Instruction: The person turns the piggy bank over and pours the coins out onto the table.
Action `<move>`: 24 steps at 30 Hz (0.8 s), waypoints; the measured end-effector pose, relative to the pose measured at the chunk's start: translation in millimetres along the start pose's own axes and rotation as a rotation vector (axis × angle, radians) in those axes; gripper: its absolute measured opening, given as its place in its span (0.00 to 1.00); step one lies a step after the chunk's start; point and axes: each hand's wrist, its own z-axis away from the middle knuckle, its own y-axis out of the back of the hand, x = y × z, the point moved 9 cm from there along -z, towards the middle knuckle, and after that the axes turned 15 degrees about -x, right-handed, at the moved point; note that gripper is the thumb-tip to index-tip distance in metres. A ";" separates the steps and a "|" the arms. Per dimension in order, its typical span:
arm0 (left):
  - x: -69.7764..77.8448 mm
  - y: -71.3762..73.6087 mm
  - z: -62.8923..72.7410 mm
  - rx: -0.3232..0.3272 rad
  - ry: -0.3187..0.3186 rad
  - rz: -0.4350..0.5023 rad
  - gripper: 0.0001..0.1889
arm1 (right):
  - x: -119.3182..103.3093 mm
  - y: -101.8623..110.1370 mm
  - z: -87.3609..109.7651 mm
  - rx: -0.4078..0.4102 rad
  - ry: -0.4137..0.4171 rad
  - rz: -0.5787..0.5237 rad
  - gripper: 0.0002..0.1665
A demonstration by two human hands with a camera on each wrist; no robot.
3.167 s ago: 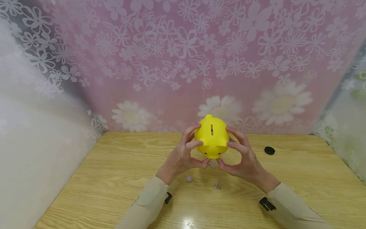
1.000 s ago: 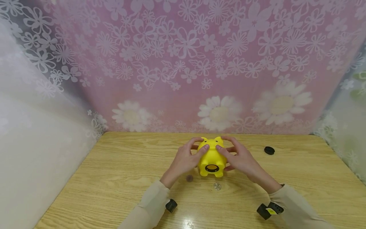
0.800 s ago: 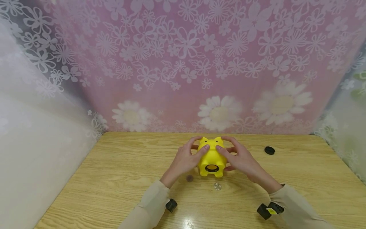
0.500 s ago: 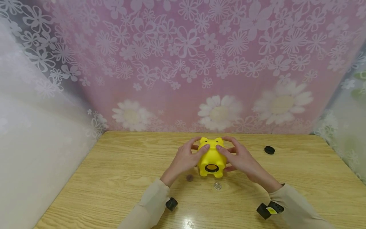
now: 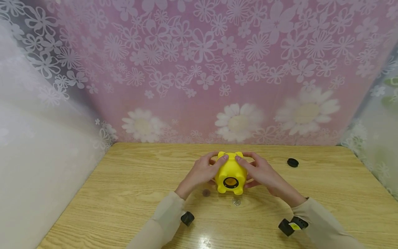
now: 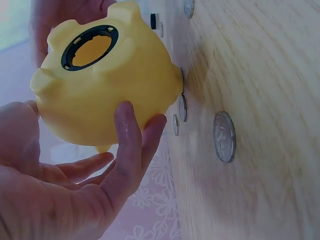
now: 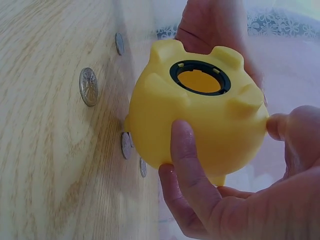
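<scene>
A yellow piggy bank (image 5: 231, 167) is tipped back over the table, its feet and underside towards me. A black ring (image 7: 176, 74) frames the uncovered round hole in its belly. My left hand (image 5: 200, 171) grips one side and my right hand (image 5: 264, 174) the other, thumbs near the snout, fingers round the body. Two coins lie just in front, a dull coin (image 5: 206, 193) and a shiny coin (image 5: 236, 201). In the left wrist view, small coins (image 6: 182, 108) lie by the bank's lower end, which looks close to the tabletop; whether it touches, I cannot tell.
On the wooden table (image 5: 130, 186), a small black round cap (image 5: 293, 162) lies to the right. A pink flowered curtain (image 5: 186, 86) closes off the back, and pale sheets hang at both sides. Dark wrist devices (image 5: 187, 218) sit on both forearms.
Three seconds ago the slot side faced up; both hands have since lowered and turned the piggy bank, bringing its belly hole towards me. Over the last half second it tips slightly further back.
</scene>
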 end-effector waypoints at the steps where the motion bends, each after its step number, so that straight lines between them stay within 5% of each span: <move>1: 0.1 0.0 0.2 -0.002 0.005 0.004 0.42 | 0.0 0.1 -0.1 -0.001 0.000 -0.002 0.55; 9: -1.2 -3.0 -0.3 -0.063 0.012 0.033 0.41 | 0.6 -0.4 -1.5 -0.008 -0.013 -0.009 0.54; 13: 6.9 5.1 -1.3 -0.025 -0.084 0.031 0.39 | -9.6 3.9 -0.5 0.062 0.101 0.031 0.50; 15: 21.5 12.7 2.6 0.031 -0.235 0.007 0.38 | -26.4 8.6 5.7 0.152 0.308 0.117 0.48; 20: 75.7 17.3 38.7 0.161 -0.838 -0.323 0.44 | -72.7 0.6 52.9 0.416 1.102 0.511 0.44; 22: 85.0 13.4 51.3 0.210 -0.986 -0.471 0.44 | -75.8 -5.8 63.3 0.437 1.291 0.590 0.43; 24: 86.1 10.5 55.7 0.236 -1.034 -0.551 0.44 | -75.3 -8.7 64.1 0.419 1.351 0.615 0.41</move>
